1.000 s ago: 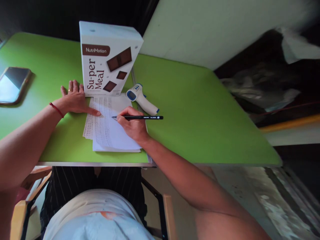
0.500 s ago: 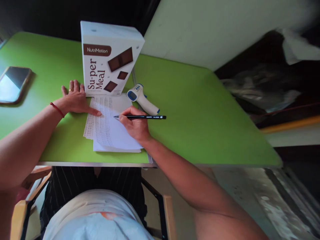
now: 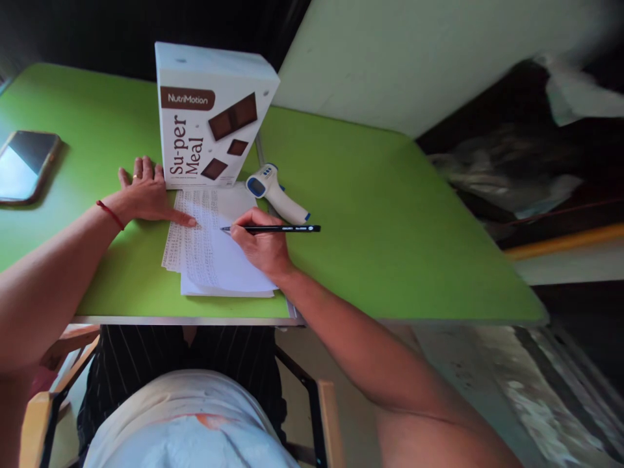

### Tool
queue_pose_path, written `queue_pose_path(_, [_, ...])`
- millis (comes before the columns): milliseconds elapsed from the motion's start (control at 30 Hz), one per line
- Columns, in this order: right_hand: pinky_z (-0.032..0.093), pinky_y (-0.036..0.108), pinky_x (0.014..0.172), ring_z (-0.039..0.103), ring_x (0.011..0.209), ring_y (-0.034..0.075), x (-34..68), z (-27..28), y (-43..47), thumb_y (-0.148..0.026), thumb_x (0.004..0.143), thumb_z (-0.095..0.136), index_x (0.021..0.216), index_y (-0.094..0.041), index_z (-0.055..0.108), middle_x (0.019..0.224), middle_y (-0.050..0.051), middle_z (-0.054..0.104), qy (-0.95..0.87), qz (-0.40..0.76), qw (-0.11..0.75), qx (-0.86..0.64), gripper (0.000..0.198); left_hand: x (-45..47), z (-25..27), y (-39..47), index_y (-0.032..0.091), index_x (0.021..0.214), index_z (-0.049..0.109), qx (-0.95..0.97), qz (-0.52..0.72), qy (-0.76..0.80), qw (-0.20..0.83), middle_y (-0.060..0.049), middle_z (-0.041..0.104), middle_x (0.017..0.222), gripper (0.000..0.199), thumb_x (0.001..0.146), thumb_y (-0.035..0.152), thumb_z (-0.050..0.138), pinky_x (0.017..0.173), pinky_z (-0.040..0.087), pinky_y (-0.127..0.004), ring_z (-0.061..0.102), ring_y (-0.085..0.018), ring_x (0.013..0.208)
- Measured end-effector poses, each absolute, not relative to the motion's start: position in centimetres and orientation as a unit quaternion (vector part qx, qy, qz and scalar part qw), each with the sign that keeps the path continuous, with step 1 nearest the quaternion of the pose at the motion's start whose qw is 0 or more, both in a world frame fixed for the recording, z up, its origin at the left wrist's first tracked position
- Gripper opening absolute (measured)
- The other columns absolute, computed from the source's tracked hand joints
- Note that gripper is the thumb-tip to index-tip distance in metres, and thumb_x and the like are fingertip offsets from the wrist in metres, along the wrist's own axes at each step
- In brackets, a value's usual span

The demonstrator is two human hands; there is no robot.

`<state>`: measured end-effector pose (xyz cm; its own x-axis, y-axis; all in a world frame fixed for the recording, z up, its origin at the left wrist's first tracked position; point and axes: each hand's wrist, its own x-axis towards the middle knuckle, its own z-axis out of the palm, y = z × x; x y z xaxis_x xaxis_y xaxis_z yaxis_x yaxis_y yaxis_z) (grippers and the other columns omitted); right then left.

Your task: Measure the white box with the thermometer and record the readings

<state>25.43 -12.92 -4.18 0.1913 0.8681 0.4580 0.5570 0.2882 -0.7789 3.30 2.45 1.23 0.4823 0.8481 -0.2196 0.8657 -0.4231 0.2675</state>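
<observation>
My right hand grips a black pen, its tip at the paper near the edge of the handwritten columns. Several white sheets lie stacked on the green table, their left part filled with rows of writing. Spread flat, my left hand rests with its thumb on the sheets and its other fingers on the table, beside the box. A white NutriMotion box stands upright at the top of the paper. Just right of it lies a white and blue infrared thermometer, close to my right hand.
A phone lies on the left part of the green table. Behind the table rises a pale wall. Clear plastic bags sit on a dark shelf at the right. Chair armrests flank my lap.
Both hands hold nearly the same pose, with the pen still at the paper. The whole view has shifted very slightly.
</observation>
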Motion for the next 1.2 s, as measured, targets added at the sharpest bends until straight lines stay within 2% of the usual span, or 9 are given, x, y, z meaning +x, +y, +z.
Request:
queue_pose_path(133, [0.049, 0.03, 0.059, 0.053, 0.058, 0.016, 25.6, -4.2, -13.0, -0.034, 0.085, 0.069, 0.07, -0.028, 0.057, 0.061, -0.005, 0.06, -0.618, 0.15, 0.513, -0.576, 0.02, 3.2, 1.1, 2.5, 0.019, 0.184, 0.009, 0.845, -0.02, 0.504, 0.175, -0.023, 0.003, 0.191, 0.182, 0.041, 0.107, 0.077, 0.135, -0.005, -0.081, -0.01, -0.062, 0.172])
queue_pose_path(433, [0.049, 0.03, 0.058, 0.052, 0.058, 0.016, 25.3, -4.2, -13.0, -0.034, 0.087, 0.067, 0.072, -0.027, 0.06, 0.062, -0.004, 0.062, -0.62, 0.156, 0.529, -0.558, 0.018, 3.3, 1.1, 2.3, 0.011, 0.183, 0.006, 0.842, -0.015, 0.511, 0.17, -0.022, 0.003, 0.191, 0.187, 0.038, 0.108, 0.074, 0.135, -0.005, -0.08, -0.009, -0.06, 0.172])
queue_pose_path(633, [0.048, 0.03, 0.059, 0.053, 0.059, 0.016, 25.4, -4.4, -12.9, -0.032, 0.088, 0.069, 0.073, -0.027, 0.058, 0.064, -0.005, 0.061, -0.622, 0.165, 0.518, -0.564, 0.02, 3.5, 1.6, 2.2, 0.011, 0.183, 0.006, 0.836, -0.041, 0.519, 0.171, -0.026, -0.004, 0.189, 0.187, 0.038, 0.106, 0.076, 0.136, -0.004, -0.078, -0.011, -0.056, 0.174])
queue_pose_path(900, [0.049, 0.03, 0.059, 0.053, 0.06, 0.016, 25.4, -4.5, -12.9, -0.034, 0.087, 0.069, 0.072, -0.027, 0.059, 0.063, -0.004, 0.062, -0.617, 0.161, 0.52, -0.568, 0.019, 3.4, 1.2, 2.4, 0.014, 0.184, 0.003, 0.839, -0.032, 0.514, 0.178, -0.023, -0.004, 0.191, 0.186, 0.04, 0.107, 0.075, 0.135, -0.007, -0.078, -0.013, -0.06, 0.172])
queue_pose_path(1067, [0.052, 0.031, 0.06, 0.055, 0.06, 0.016, 25.6, -4.6, -12.9, -0.036, 0.09, 0.067, 0.075, -0.027, 0.06, 0.065, -0.004, 0.062, -0.62, 0.146, 0.53, -0.56, 0.019, 3.5, 1.6, 2.2, 0.009, 0.182, -0.004, 0.839, -0.051, 0.514, 0.172, -0.032, -0.01, 0.188, 0.187, 0.044, 0.106, 0.076, 0.135, -0.007, -0.076, -0.015, -0.059, 0.172])
queue_pose_path(1133, [0.054, 0.031, 0.063, 0.058, 0.062, 0.017, 25.9, -4.6, -12.9, -0.037, 0.094, 0.067, 0.08, -0.027, 0.062, 0.068, -0.003, 0.063, -0.62, 0.129, 0.53, -0.564, 0.018, 3.6, 1.9, 2.0, 0.005, 0.182, -0.001, 0.838, -0.063, 0.516, 0.167, -0.035, -0.01, 0.186, 0.183, 0.049, 0.104, 0.077, 0.135, -0.005, -0.075, -0.013, -0.057, 0.173])
queue_pose_path(1200, [0.058, 0.033, 0.07, 0.064, 0.069, 0.019, 26.4, -4.7, -12.9, -0.039, 0.098, 0.066, 0.09, -0.026, 0.067, 0.077, -0.001, 0.068, -0.626, 0.096, 0.521, -0.572, 0.015, 3.6, 2.1, 1.9, 0.003, 0.181, 0.007, 0.837, -0.056, 0.519, 0.164, -0.037, -0.005, 0.186, 0.172, 0.057, 0.102, 0.074, 0.136, -0.001, -0.076, -0.008, -0.056, 0.174])
